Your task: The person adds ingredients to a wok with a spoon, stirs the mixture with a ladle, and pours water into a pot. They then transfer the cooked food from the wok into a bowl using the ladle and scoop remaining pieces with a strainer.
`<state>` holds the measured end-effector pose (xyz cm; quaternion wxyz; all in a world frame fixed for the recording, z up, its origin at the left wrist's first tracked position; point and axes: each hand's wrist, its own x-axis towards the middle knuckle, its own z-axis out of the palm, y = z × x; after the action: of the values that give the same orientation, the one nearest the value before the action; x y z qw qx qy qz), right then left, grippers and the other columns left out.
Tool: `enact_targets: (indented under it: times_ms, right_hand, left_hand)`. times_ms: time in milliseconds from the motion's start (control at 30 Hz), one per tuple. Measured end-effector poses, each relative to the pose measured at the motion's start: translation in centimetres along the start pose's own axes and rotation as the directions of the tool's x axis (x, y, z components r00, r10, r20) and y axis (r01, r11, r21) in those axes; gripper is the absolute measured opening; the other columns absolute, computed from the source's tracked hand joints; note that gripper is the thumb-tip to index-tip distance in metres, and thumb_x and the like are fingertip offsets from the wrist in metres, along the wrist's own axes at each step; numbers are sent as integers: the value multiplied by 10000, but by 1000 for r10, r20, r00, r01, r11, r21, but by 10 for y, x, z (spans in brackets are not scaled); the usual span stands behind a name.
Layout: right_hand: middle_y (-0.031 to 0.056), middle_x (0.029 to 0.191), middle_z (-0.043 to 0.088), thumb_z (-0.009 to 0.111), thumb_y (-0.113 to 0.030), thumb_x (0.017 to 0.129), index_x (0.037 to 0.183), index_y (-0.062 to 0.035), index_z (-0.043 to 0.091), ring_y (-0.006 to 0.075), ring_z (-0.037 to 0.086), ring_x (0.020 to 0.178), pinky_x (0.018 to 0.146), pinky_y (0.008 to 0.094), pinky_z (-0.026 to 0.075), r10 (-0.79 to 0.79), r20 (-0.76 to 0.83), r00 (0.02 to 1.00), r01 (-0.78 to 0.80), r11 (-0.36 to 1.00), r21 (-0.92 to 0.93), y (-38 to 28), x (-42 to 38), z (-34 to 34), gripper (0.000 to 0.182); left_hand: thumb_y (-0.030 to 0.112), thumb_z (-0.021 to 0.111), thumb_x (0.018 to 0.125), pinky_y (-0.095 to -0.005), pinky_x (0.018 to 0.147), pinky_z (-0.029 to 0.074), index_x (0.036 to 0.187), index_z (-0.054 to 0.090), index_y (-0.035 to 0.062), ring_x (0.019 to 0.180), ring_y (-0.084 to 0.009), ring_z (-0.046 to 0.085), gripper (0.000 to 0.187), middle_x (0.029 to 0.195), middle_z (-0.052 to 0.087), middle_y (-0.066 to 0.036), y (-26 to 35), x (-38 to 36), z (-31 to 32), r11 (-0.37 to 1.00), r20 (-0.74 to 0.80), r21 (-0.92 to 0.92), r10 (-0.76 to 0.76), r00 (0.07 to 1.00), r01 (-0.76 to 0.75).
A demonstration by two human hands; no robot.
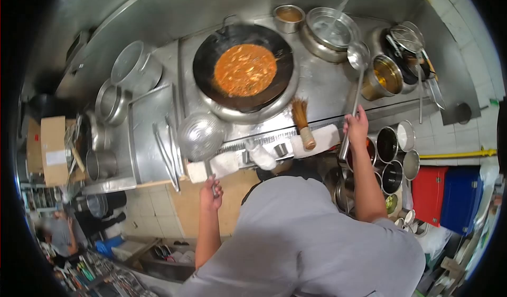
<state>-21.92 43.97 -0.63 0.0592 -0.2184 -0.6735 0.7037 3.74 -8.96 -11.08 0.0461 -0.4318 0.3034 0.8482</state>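
Observation:
My left hand (pixel 211 192) is closed round the handle of a perforated skimmer (pixel 200 137), whose wide bowl lies over the steel counter left of the wok. In my right hand (pixel 357 126) is the long handle of a ladle (pixel 358 57). The ladle's bowl is raised near a pot of yellowish liquid (pixel 387 74) and a steel basin (pixel 331 27). Between my hands and farther back, a black wok (pixel 203 59) sits on the round burner ring, with an orange-red stew (pixel 245 70) of pieces in sauce inside.
A bamboo brush (pixel 301 123) and folded white towels (pixel 319 140) lie along the front edge. Tongs (pixel 166 157) rest on a tray at left, near large pots (pixel 136 67). Seasoning containers (pixel 388 144) stand at right. Another person (pixel 60 233) is at far left.

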Motion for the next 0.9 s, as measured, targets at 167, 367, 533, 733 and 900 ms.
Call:
enact_targets:
  times_ms: [167,367,533,733,900]
  right_hand:
    - [120,945,679,629,-15,876,1628,-15,376,158,582,594,518,324,483,-75,-37,996,71,992,-109,-43,118,5,794]
    - [53,762,604,634,-7,879,1519,1,497,143,571,574,488,321,472,-174,-13,985,157,915,-372,-46,283,15,655]
    - [116,801,618,588,47,869,992,50,595,198,602,628,551,336,501,285,366,886,-340,936,95,-67,349,12,123]
    - [117,848,544,541,56,920,952,63,457,171,550,629,543,250,509,185,678,712,-687,386,616,-84,320,-37,91]
    - [134,962,568,565,-5,1002,1119,121,479,131,564,674,575,228,526,134,700,701,-683,410,605,-118,234,-96,193]
  left_hand:
    - [207,647,1056,-231,511,408,1329,552,97,677,-70,522,310,909,561,6,-20,-61,21,848,-45,372,424,904,-379]
    - [196,658,1038,-218,497,403,1413,521,77,597,-56,497,417,890,561,8,4,-136,105,686,142,557,478,867,-469]
    - [111,630,1013,-225,497,408,1563,443,44,589,-61,503,585,873,564,2,-2,-147,215,670,283,651,223,933,-358]
    - [68,600,1047,-248,500,395,1594,438,20,598,-86,500,573,912,584,-13,-48,-85,349,690,354,691,-64,933,-216]
    - [127,599,1063,-283,466,390,1135,591,11,562,-98,499,137,862,587,-34,-105,27,445,679,387,717,-201,900,-156]
